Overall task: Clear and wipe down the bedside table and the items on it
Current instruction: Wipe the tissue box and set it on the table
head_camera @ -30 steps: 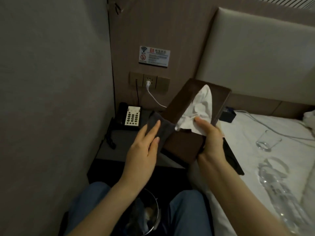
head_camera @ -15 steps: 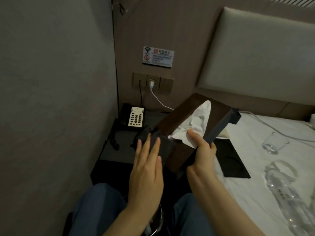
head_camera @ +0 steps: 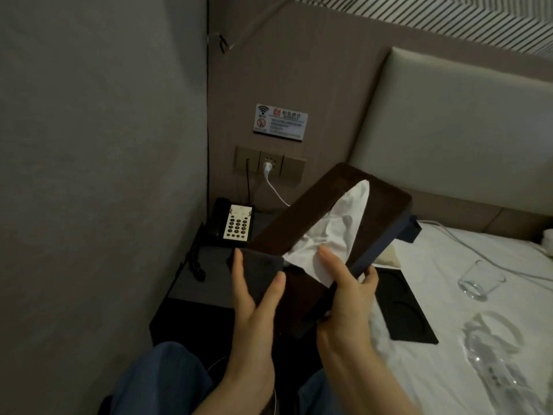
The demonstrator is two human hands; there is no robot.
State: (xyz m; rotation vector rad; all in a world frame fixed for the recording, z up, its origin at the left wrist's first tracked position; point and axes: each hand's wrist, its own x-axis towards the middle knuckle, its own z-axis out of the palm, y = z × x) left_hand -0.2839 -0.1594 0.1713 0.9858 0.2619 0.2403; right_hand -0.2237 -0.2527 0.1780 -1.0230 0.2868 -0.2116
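Note:
A dark brown tissue box [head_camera: 311,211] with a white tissue [head_camera: 335,232] sticking out of its slot is held tilted in the air above the bedside table [head_camera: 191,283]. My right hand [head_camera: 347,292] grips the box's near end, thumb on the tissue, fingers round the far edge. My left hand [head_camera: 254,298] presses a dark grey cloth [head_camera: 257,268] flat against the box's left near corner with straight fingers. A black telephone [head_camera: 230,224] with a white keypad stands at the back of the table.
On the white bed [head_camera: 466,319] to the right lie a black coaster tray [head_camera: 401,310], a glass [head_camera: 478,280] and a clear plastic bottle [head_camera: 502,366]. A white charger cable [head_camera: 273,187] runs from the wall socket. Grey wall stands close on the left. My knees are below.
The box has been tipped a little and raised. My left hand with the cloth has slid along the box's near left corner.

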